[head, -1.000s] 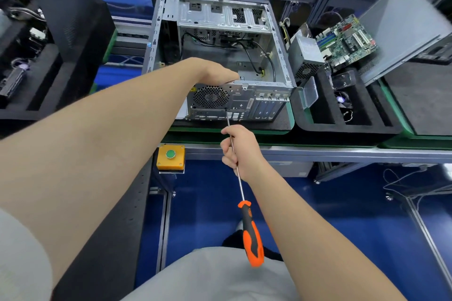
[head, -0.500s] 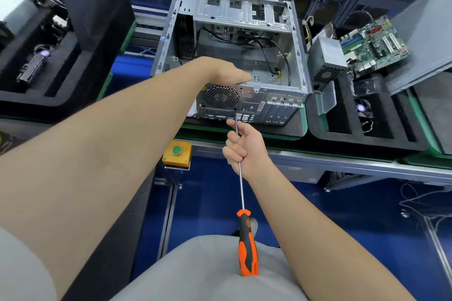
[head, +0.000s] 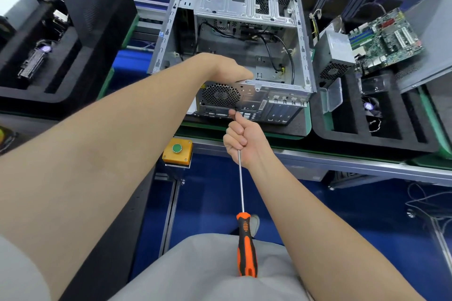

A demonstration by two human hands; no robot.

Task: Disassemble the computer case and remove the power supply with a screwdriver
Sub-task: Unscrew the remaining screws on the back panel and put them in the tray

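An open silver computer case [head: 303, 39] lies on a black foam tray, its rear panel with a round fan grille [head: 220, 94] facing me. My left hand [head: 230, 71] reaches over the rear top edge into the case; its fingers are hidden behind the metal. My right hand [head: 242, 139] grips the steel shaft of a long screwdriver [head: 247, 247] near the tip, just in front of the rear panel. The orange and black handle hangs down toward my lap. A grey power supply [head: 335, 56] stands outside the case, to its right.
A green motherboard [head: 386, 39] leans at the right above a black foam tray [head: 367, 139] holding a small fan and a clear plastic box. A yellow box with a green button [head: 177, 150] sits on the bench edge. Black trays with parts stand at left.
My right hand has risen along the screwdriver shaft toward the case's rear panel. The view has shifted so the case sits further right and lower. My left hand stays on the case.
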